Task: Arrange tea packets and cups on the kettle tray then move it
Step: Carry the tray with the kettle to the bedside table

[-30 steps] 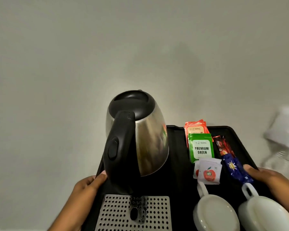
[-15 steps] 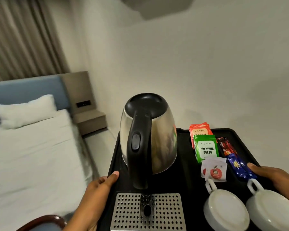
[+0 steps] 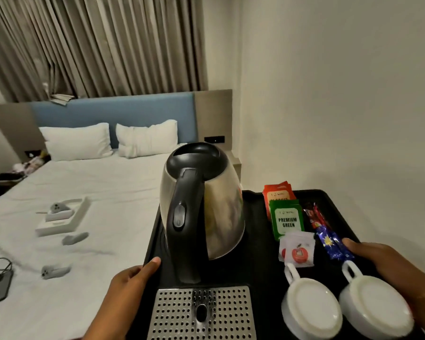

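**Tray held at both sides, above the bed's edge**

The black tray (image 3: 258, 266) is gripped at both sides. The left hand (image 3: 130, 285) clasps its rim at nine o'clock, thumb lying on top; the right hand (image 3: 388, 263) closes on the rim at three o'clock, thumb beside the blue packet (image 3: 331, 244). A steel kettle (image 3: 204, 209) stands upright on the tray's left half, handle toward the person, with a perforated metal grille (image 3: 201, 312) at six o'clock from it. At two o'clock lie the orange packets (image 3: 277, 191), the green tea packet (image 3: 287, 219) overlapping them, and red sachets (image 3: 315, 215) beside. White packets with a red emblem (image 3: 298, 251) sit just below. Two white cups (image 3: 310, 307) (image 3: 375, 305) rest upside down at five o'clock, handles pointing away. Behind, at ten o'clock, is a white bed (image 3: 84, 192).
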